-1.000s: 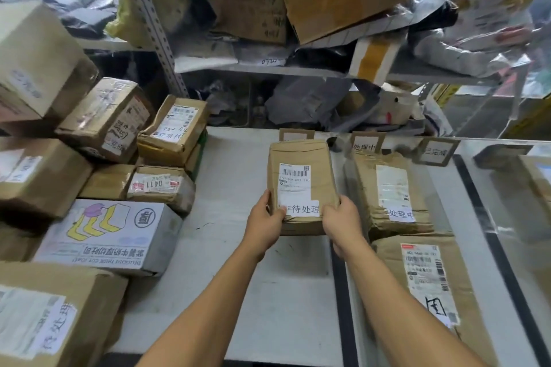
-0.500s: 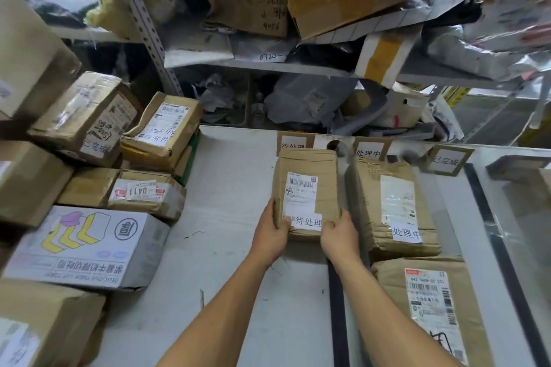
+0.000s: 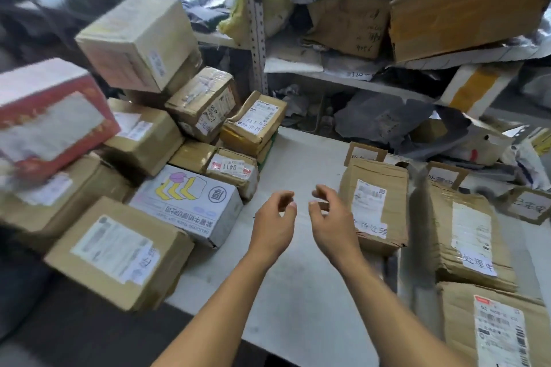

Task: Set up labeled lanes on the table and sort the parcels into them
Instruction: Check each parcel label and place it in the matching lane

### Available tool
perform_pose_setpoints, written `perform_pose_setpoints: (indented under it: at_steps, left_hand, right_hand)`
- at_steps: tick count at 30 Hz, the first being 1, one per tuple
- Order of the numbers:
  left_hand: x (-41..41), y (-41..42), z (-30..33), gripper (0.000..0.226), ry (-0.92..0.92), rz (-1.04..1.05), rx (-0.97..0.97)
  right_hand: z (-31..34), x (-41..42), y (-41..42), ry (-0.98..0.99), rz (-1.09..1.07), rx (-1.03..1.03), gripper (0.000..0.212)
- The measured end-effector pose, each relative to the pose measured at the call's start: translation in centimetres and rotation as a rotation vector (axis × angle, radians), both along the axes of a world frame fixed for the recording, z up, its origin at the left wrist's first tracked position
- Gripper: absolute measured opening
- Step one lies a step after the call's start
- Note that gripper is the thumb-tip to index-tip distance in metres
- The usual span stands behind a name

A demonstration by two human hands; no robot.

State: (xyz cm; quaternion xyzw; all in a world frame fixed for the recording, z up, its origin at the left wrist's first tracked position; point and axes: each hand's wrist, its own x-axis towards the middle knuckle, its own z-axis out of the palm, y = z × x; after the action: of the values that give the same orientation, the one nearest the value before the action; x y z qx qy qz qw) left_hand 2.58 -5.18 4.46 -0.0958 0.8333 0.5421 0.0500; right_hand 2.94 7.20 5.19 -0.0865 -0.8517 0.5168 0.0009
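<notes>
**Both hands empty, hovering beside the first-lane parcel**

Neither hand grasps anything; your left hand [image 3: 275, 222] and right hand [image 3: 331, 219] float above the table [image 3: 298, 292] with fingers loosely curled and thumbs apart, holding nothing; the right hand's fingertips sit just left of the brown parcel [image 3: 376, 202] and I cannot tell whether they brush its edge.

Parcel position: flat on the table, label up, its far end right in front of a small card sign [image 3: 365, 153]; judged placed there on purpose so the sign reads as the head of its lane; handwritten slip at its near end is blurred.

Right of that parcel: a dark strip [image 3: 419, 217] runs along the table as a lane divider; beyond it a second parcel [image 3: 468, 232] with a handwritten slip, in front of its own sign [image 3: 445, 177]; a third parcel [image 3: 495, 328] lies nearer you than the second one, same lane; a third sign [image 3: 529, 207] stands further right.

Left of the parcel: bare table, then the unsorted heap; a white printed box [image 3: 186, 207] nearest your left hand, a small taped box [image 3: 234, 170] behind it, a large brown box [image 3: 119, 253] overhanging the table's near edge, a red box [image 3: 50, 119] up top.

Obstacles, as judgement: the heap is stacked loosely and tilted; pulling a lower box risks toppling the upper ones; the overhanging box could slide off.
</notes>
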Motion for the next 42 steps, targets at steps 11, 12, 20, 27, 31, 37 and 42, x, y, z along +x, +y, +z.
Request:
perform_pose_setpoints:
  at_steps: [11, 12, 20, 27, 31, 37, 42]
  left_hand:
    - [11.2, -19.8, 5.1, 0.021, 0.414, 0.747, -0.014]
    - [12.2, -21.2, 4.0, 0.02, 0.395, 0.88, -0.028]
    - [14.5, -21.6, -1.9, 0.083, -0.046, 0.787, 0.373]
    - [16.3, -20.9, -2.0, 0.083, 0.019, 0.764, 0.438]
    - [17.6, -19.5, -1.9, 0.083, 0.046, 0.717, 0.441]
    - [18.3, -18.3, -1.1, 0.083, 0.082, 0.594, 0.405]
    - [16.8, -16.6, 0.3, 0.081, 0.029, 0.42, 0.347]
  right_hand:
    - [1.3, 1.7, -18.5, -0.084, 0.633, -0.089, 0.046]
    - [1.0, 1.7, -19.3, -0.105, 0.658, -0.056, 0.05]
    - [-1.0, 1.5, -21.5, -0.209, 0.683, 0.005, 0.035]
    - [-1.2, 4.1, -19.6, -0.275, 0.608, -0.144, 0.02]
    - [-1.2, 6.1, -17.5, -0.309, 0.543, -0.234, 0.026]
    - [-1.1, 8.3, -14.0, -0.307, 0.481, -0.324, 0.011]
    - [-1.2, 9.5, -10.4, -0.298, 0.342, -0.332, 0.012]
